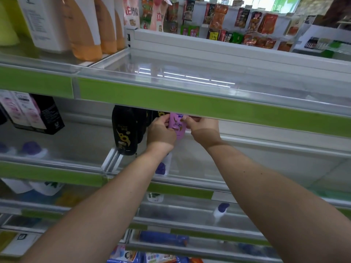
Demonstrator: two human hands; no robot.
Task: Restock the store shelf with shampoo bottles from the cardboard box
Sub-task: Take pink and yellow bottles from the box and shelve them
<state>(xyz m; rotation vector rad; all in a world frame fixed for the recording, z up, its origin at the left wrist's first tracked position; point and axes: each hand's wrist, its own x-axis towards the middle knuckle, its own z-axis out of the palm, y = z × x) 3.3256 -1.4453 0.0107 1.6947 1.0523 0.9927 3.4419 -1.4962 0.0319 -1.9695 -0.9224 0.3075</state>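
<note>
Two hands meet on one purple shampoo bottle (177,125) at the second shelf (85,141), just below the green price strip (190,103) of the shelf above. The left hand (160,132) grips the bottle's left side, fingers (163,117) curled round it. The right hand (204,130) pinches its right side, fingers (187,120) curled against the label. The bottle stands upright; its top is hidden behind the strip, and whether its base rests on the shelf cannot be told. A black sunflower-label bottle (124,133) stands just beside the left hand, to its left. Orange-and-white bottles (85,25) occupy the top shelf at left. Snack packets (247,21) hang well behind.
</note>
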